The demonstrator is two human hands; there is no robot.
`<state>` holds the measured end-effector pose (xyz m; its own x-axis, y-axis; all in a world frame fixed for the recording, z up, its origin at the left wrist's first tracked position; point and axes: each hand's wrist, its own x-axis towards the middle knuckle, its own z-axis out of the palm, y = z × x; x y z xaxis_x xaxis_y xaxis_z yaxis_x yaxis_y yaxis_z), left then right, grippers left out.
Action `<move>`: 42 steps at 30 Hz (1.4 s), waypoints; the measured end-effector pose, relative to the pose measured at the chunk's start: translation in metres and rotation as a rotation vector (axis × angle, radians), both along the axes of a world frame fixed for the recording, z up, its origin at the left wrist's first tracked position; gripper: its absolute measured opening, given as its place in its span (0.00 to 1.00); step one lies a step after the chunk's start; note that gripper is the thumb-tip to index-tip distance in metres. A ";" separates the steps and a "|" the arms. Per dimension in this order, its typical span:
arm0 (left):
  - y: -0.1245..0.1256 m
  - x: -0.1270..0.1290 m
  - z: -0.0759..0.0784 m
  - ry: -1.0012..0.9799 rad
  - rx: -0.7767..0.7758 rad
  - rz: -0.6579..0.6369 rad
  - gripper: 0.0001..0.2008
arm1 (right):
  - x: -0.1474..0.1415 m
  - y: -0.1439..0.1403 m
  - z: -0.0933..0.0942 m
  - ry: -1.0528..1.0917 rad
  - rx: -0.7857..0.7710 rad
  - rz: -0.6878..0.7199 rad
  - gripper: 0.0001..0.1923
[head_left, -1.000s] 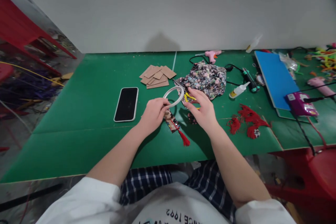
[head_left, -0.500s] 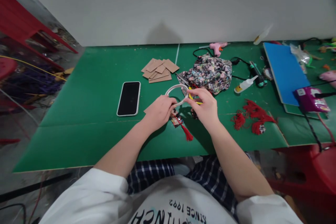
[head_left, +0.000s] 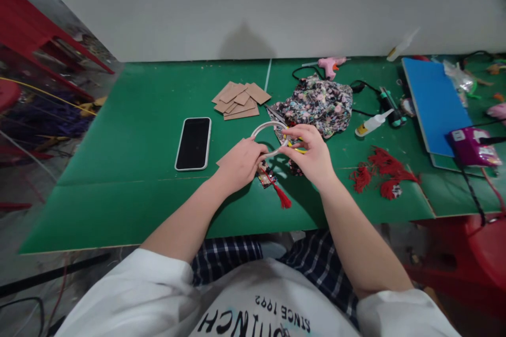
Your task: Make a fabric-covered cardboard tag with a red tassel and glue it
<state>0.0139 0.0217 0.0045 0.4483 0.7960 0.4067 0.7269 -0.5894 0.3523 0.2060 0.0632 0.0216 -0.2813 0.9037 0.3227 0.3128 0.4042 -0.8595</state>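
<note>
Between my hands a thin white ring (head_left: 269, 124), which looks like a narrow roll of tape, is held tilted above the table. My left hand (head_left: 240, 162) is closed on its near left side. With thumb and fingertips, my right hand (head_left: 314, 158) pinches the ring's right side. Below them lies a small patterned piece with a red tassel (head_left: 283, 198). Partly behind my right hand is a yellow-handled tool (head_left: 296, 150), mostly hidden. A brown card (head_left: 225, 159) pokes out from under my left hand.
On the green table (head_left: 130, 131) lie a phone (head_left: 193, 144), brown card pieces (head_left: 240, 100), flowered cloth (head_left: 318, 105), a pink glue gun (head_left: 329, 67), a glue bottle (head_left: 371, 124), red tassels (head_left: 385, 166) and a blue board (head_left: 432, 102). A white wall (head_left: 177, 10) rises behind.
My right fingers have shifted slightly on the ring, and the ring is a little more open to view. The whole view has moved slightly; the tabletop things stay put.
</note>
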 end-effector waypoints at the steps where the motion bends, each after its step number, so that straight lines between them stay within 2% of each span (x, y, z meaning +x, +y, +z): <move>1: 0.000 0.000 0.000 0.001 0.004 0.005 0.08 | -0.001 -0.001 0.000 -0.008 0.023 0.002 0.13; 8: 0.002 -0.002 -0.002 -0.001 0.032 0.031 0.09 | -0.010 -0.010 0.000 -0.072 0.128 -0.113 0.08; 13: -0.002 -0.001 0.005 -0.042 -0.069 0.026 0.09 | -0.012 -0.011 0.000 -0.064 0.095 -0.128 0.07; 16: -0.004 -0.002 0.009 -0.102 -0.110 0.029 0.10 | -0.013 -0.012 -0.001 -0.014 0.008 -0.125 0.08; 20: -0.003 -0.002 0.010 -0.132 -0.048 0.049 0.13 | -0.016 -0.015 -0.004 0.067 -0.062 -0.090 0.08; 25: -0.002 -0.001 0.007 -0.063 -0.030 0.052 0.16 | -0.018 -0.018 -0.003 0.036 0.025 -0.031 0.08; 28: -0.004 0.000 0.006 -0.035 -0.019 0.107 0.15 | -0.018 -0.018 -0.003 0.006 0.057 -0.016 0.09; 31: -0.006 0.001 0.004 -0.010 0.027 0.164 0.14 | -0.019 -0.017 -0.003 -0.045 0.067 -0.020 0.11; 35: -0.006 0.002 0.005 0.013 0.089 0.179 0.13 | -0.021 -0.017 -0.003 -0.085 0.075 -0.038 0.11; 42: -0.005 0.004 0.005 -0.008 0.128 0.213 0.13 | -0.023 -0.018 -0.007 -0.152 0.147 -0.080 0.07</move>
